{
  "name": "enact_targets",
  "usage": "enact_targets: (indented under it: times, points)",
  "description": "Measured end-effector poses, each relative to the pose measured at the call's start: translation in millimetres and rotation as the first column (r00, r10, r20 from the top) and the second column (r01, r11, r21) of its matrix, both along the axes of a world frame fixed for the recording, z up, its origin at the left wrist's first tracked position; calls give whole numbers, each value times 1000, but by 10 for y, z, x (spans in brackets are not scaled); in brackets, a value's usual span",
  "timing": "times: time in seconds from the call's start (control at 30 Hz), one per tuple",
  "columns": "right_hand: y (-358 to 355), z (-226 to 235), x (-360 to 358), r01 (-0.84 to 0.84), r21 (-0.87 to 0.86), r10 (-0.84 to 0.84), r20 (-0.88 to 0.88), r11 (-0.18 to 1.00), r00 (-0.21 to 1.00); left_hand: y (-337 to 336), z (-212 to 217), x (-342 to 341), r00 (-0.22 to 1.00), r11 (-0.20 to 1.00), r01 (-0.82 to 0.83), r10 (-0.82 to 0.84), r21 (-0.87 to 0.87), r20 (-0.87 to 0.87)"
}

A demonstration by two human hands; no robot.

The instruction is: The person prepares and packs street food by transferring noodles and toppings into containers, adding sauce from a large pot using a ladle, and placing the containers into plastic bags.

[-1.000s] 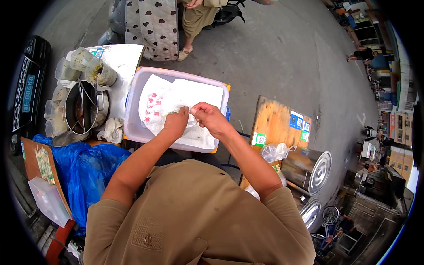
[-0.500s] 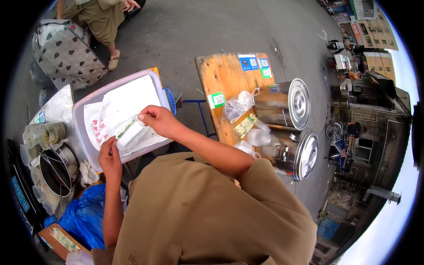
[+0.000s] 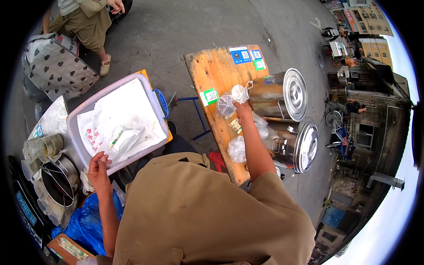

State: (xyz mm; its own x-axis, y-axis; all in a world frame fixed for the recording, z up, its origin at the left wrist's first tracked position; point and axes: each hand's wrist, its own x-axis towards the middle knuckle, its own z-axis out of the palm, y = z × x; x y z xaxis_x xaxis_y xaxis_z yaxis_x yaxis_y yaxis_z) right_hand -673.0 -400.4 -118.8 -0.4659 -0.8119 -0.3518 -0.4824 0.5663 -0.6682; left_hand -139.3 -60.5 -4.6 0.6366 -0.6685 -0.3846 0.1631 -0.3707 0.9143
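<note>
My left hand [image 3: 100, 170] hovers at the near left rim of a pale plastic bin [image 3: 73, 128], its fingers loosely bent and apart, with nothing visible in them. Inside the bin, on white cloth [image 3: 128, 99], lies a white packet in a clear plastic bag [image 3: 128, 138]. Beside it shows a slim green-and-white wrapped stick [image 3: 116, 136]. Over the wooden table my right hand [image 3: 243, 112] reaches among clear plastic bags [image 3: 225, 106], its fingertips at their edge. Whether it grips one is not visible. Some wrapped sticks [image 3: 235, 125] show next to that hand.
Two lidded steel pots [image 3: 269, 95] stand along the right of the wooden table [image 3: 204, 73]. At left are a dark-filled pot [image 3: 57, 179], tubs and a blue plastic bag [image 3: 90, 216]. A person [image 3: 88, 26] stands near a heart-patterned bag [image 3: 57, 66] at upper left.
My right hand has left the wrapped stick and swung right to the bags on the table. My left hand has let go of the stick and drawn back slightly toward me.
</note>
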Motion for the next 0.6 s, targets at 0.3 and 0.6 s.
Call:
enact_targets:
  times: [0.3,0.6]
  points:
    - [162,478,532,-217,-118,241,265,969,934,98,52,21,999,997,-31,30,-77,-18]
    - [731,2512,1733,-721,-151,606,670,677,429,192,13,20,988,989,-27,5,-146,-152]
